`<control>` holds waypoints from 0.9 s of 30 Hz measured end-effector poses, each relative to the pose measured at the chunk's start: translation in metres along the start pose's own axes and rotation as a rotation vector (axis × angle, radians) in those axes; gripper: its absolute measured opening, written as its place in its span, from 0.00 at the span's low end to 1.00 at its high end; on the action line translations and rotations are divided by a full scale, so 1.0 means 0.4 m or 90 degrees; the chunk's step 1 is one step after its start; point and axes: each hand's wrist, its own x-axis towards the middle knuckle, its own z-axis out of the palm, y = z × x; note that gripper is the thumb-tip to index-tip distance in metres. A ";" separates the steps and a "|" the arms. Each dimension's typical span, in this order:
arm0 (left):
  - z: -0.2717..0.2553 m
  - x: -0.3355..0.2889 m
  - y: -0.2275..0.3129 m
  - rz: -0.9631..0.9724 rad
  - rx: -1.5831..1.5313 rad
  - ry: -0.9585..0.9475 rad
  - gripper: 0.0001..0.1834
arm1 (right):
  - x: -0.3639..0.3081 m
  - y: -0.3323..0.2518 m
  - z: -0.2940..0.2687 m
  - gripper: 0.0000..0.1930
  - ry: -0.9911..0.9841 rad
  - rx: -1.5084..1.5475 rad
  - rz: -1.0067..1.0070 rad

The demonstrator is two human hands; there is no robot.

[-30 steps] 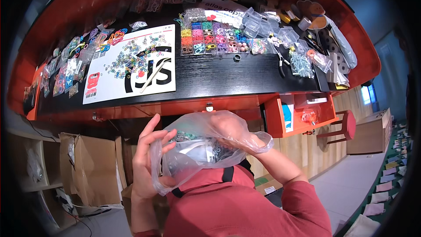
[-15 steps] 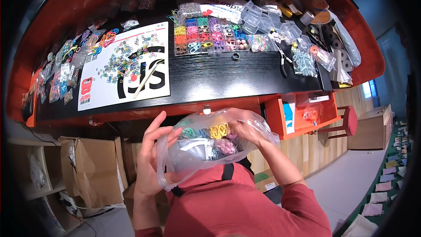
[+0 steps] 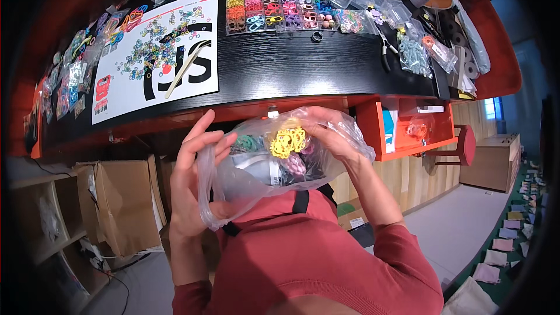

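A clear plastic bag [image 3: 233, 198] hangs at my chest, just in front of the desk edge. My left hand [image 3: 189, 172] holds up its left side, thumb under the film and fingers spread along the rim. Inside the bag's mouth, my right hand [image 3: 331, 134] grips a packet of yellow plastic clips [image 3: 287, 142], its fingertips partly hidden behind it. Below the packet sits a pink bundle [image 3: 293, 165]. A green bundle [image 3: 247, 143] and a white-and-grey packet [image 3: 259, 170] lie to the left in the same bag.
On the black desk [image 3: 262, 73], small coloured rings lie scattered over a white printed sheet [image 3: 131, 96]. Compartment boxes [image 3: 271, 9] of coloured clips, black-handled pliers [image 3: 385, 55] and filled bags stand behind. An open red drawer [image 3: 408, 146] juts out at right; a cardboard box [image 3: 119, 207] stands left.
My right hand has raised the yellow clips within the bag, so they show more fully. The view has tilted down, shifting the desk upward in the picture. My left hand still holds the bag's side.
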 end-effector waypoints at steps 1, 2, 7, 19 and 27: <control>0.000 -0.001 -0.001 0.006 -0.006 -0.001 0.62 | -0.004 0.000 0.002 0.13 0.008 0.029 -0.021; -0.001 -0.003 -0.003 0.003 -0.007 0.000 0.62 | -0.007 0.002 0.004 0.13 0.015 0.059 -0.043; -0.003 -0.007 -0.016 0.011 -0.023 -0.011 0.61 | 0.005 0.024 -0.002 0.15 -0.082 0.178 -0.003; 0.004 -0.011 -0.006 0.012 -0.021 -0.034 0.66 | 0.028 0.023 -0.007 0.11 0.055 0.036 -0.103; -0.006 -0.008 -0.024 0.011 -0.042 -0.079 0.65 | 0.004 0.027 0.026 0.17 -0.208 -0.105 -0.193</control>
